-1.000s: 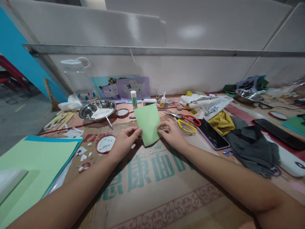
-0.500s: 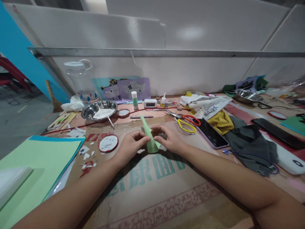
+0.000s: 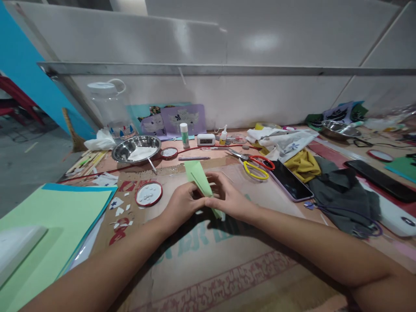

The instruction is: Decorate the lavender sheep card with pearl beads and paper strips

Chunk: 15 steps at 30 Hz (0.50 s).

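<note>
A small light green paper (image 3: 199, 177) is folded lengthwise into a narrow strip and held just above a printed cardboard sheet (image 3: 208, 260). My left hand (image 3: 182, 203) pinches its near end from the left with closed fingers. My right hand (image 3: 227, 198) meets it from the right, fingers curled over the fold. The two hands touch at the paper's near part, and its far end sticks out beyond them.
Left: a stack of green and blue paper sheets (image 3: 48, 221), a red-rimmed lid (image 3: 148, 193), a steel bowl (image 3: 135, 149). Behind: glue stick (image 3: 184, 134), small clock (image 3: 206, 139). Right: red and yellow scissors (image 3: 256, 167), a phone (image 3: 290, 181), cloths (image 3: 344, 195).
The green paper went from an open upright sheet to a narrow folded strip. Both hands drew together and a little toward me, closing over the fold.
</note>
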Each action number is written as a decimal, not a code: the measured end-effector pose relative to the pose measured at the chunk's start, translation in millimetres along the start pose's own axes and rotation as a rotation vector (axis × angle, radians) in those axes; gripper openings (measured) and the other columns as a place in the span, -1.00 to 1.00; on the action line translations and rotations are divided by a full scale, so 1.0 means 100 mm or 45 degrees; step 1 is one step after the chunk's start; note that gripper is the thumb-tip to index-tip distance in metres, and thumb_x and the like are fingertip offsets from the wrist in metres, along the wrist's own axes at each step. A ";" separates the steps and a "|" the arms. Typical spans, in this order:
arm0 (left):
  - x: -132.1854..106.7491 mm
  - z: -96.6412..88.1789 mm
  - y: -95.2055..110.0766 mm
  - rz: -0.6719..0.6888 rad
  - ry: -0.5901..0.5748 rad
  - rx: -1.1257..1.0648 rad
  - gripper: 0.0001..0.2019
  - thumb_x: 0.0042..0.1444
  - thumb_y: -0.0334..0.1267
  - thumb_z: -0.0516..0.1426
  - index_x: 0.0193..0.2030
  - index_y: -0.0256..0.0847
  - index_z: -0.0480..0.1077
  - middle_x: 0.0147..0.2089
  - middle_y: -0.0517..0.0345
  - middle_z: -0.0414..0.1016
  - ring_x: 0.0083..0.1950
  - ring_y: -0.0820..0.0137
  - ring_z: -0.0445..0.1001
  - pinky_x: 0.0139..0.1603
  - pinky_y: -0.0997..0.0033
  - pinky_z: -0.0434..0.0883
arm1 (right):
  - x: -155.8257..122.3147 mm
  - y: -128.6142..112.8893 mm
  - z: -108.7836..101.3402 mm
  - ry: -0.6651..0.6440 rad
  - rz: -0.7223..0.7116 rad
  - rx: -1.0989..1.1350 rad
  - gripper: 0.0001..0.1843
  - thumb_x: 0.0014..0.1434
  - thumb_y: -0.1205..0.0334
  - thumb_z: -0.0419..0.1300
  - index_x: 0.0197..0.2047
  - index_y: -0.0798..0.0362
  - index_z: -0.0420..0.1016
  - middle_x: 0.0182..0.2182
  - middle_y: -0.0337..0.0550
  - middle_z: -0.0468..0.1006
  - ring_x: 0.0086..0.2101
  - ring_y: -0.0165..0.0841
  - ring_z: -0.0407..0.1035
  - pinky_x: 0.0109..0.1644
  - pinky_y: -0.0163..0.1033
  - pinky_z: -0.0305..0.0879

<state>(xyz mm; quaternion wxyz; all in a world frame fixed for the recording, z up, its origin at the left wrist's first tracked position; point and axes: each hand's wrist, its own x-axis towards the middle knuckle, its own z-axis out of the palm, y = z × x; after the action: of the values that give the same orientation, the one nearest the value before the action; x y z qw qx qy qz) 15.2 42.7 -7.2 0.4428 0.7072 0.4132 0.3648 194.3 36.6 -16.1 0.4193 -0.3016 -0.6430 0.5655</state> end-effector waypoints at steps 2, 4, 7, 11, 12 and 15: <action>0.00 0.00 -0.02 0.058 -0.009 0.062 -0.82 0.03 -0.17 0.30 -0.24 -0.16 0.61 -0.12 0.03 0.68 -0.07 0.11 0.60 0.00 0.21 0.48 | -0.03 -0.03 0.04 -0.008 0.012 -0.005 -0.22 0.08 0.01 0.42 0.24 -0.12 0.11 0.18 0.01 0.31 0.13 -0.20 0.38 0.22 0.01 0.34; -0.01 0.00 -0.04 0.129 -0.044 0.140 -0.84 0.06 -0.17 0.27 -0.23 -0.14 0.62 -0.08 0.01 0.67 -0.03 0.10 0.59 0.05 0.19 0.46 | -0.06 -0.05 0.08 0.003 0.054 -0.029 -0.23 0.11 0.11 0.39 0.27 -0.13 0.07 0.20 0.01 0.30 0.14 -0.21 0.36 0.22 0.00 0.34; -0.02 0.01 -0.06 0.203 -0.077 0.243 -0.83 0.07 -0.19 0.25 -0.22 -0.11 0.63 -0.02 0.00 0.65 0.02 0.08 0.58 0.08 0.18 0.44 | -0.08 -0.05 0.12 0.067 0.086 -0.060 -0.29 0.17 0.17 0.31 0.28 -0.09 0.07 0.17 0.02 0.31 0.13 -0.23 0.37 0.22 -0.03 0.35; -0.04 0.03 -0.03 0.117 -0.025 0.194 -0.78 -0.01 -0.09 0.32 -0.26 -0.14 0.61 -0.15 0.01 0.67 -0.11 0.10 0.59 -0.03 0.21 0.47 | -0.04 -0.02 0.07 0.215 -0.011 -0.095 -0.41 0.22 0.15 0.23 0.25 -0.03 0.12 0.09 0.00 0.44 0.06 -0.24 0.42 0.19 -0.05 0.36; -0.04 0.03 -0.01 0.077 -0.014 0.152 -0.75 -0.02 -0.06 0.33 -0.25 -0.16 0.60 -0.19 0.02 0.67 -0.17 0.12 0.59 -0.09 0.23 0.48 | -0.01 -0.02 0.03 0.254 -0.035 -0.103 -0.42 0.22 0.17 0.22 0.25 -0.03 0.13 0.07 0.00 0.47 0.03 -0.25 0.44 0.17 -0.05 0.38; -0.02 -0.01 0.06 -0.002 0.038 0.046 -0.68 0.02 -0.02 0.28 -0.17 -0.18 0.58 -0.17 0.01 0.66 -0.18 0.14 0.58 -0.13 0.25 0.48 | 0.11 -0.04 -0.18 0.319 -0.022 -0.182 -0.36 0.16 0.27 0.20 0.29 -0.02 0.12 -0.01 -0.04 0.55 -0.10 -0.28 0.50 0.01 -0.12 0.46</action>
<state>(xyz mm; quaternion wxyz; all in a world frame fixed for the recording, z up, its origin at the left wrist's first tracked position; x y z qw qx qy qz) 14.8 39.2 -1.9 0.4240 0.7091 0.4269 0.3676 205.1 53.7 -9.7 0.4786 -0.3932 -0.6268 0.4727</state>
